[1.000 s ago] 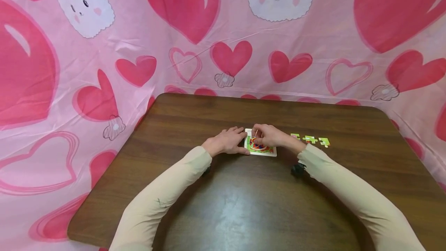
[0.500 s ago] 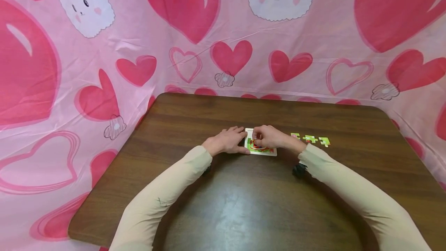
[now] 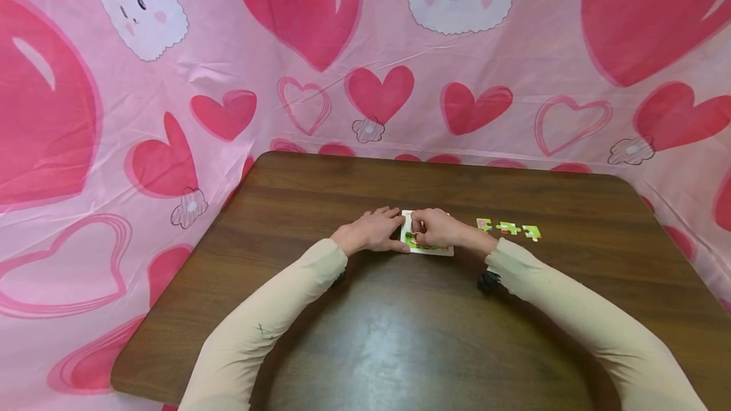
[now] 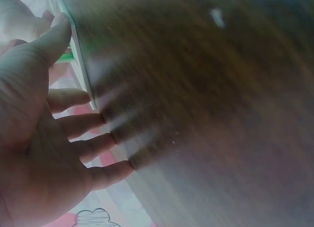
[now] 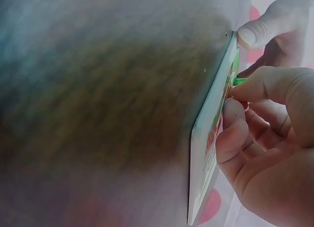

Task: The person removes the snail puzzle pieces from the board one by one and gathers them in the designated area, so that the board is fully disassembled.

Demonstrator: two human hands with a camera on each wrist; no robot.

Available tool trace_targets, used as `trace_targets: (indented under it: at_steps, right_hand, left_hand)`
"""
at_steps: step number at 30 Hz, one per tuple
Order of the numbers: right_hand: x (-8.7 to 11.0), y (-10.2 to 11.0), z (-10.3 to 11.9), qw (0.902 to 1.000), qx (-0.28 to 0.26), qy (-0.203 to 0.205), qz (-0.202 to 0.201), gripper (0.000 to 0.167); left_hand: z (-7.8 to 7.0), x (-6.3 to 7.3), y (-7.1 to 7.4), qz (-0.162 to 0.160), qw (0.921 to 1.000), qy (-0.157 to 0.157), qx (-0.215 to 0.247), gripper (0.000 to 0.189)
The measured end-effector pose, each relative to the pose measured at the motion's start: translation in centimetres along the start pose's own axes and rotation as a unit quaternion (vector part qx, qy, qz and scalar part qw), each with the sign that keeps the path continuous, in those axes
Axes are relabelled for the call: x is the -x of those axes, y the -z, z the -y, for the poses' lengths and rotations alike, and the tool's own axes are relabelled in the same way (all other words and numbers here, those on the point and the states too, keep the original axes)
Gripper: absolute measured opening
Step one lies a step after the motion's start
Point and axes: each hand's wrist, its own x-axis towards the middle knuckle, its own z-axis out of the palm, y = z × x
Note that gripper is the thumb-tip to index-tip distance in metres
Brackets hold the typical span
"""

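Green piece pinched over the board

Here we are at the brown table, and all our eyes go to the right hand! Its thumb and finger are together on a small green piece, clamped by the edge, and the right wrist view gives us that sliver of green poking out above the puzzle board. Whether the piece touches the picture beneath, we cannot tell; the fingers cover it.

Across to the left hand, and we see its fingers apart and holding nothing in a pinch. The thumb rests on the board's near left corner, the other fingers spread along its left side, fingertips down on the wood.

The board itself lies flat between the two hands, white border showing, green picture partly hidden under the right hand. Out to the right, beyond that hand, we count three loose pieces in a row on the table, just apart from one another. Behind it all, we have a pink heart-print cloth.
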Motion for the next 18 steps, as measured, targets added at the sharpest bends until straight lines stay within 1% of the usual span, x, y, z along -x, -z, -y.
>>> trace_targets:
  at_steps: [5, 11, 14, 18]
  right_hand:
    - [0.11, 0.27, -0.08, 1.0, 0.006, -0.006, -0.003, 0.017]
    - [0.26, 0.29, 0.01, 0.9999, 0.005, -0.012, -0.009, 0.017]
    - [0.23, 0.18, 0.23, 1.0, 0.004, -0.003, -0.007, 0.018]
    - [0.11, 0.21, 0.59, 1.0, 0.007, -0.003, 0.001, 0.019]
  left_hand:
    - [-0.18, -0.26, 0.02, 0.001, 1.0, -0.001, -0.009, 0.086]
    - [-0.33, -0.47, 0.16, 0.0, 1.0, -0.004, -0.007, 0.086]
    - [-0.29, -0.36, 0.15, 0.002, 1.0, -0.002, -0.003, 0.086]
    - [-0.24, -0.12, 0.11, 0.005, 1.0, 0.003, -0.001, 0.087]
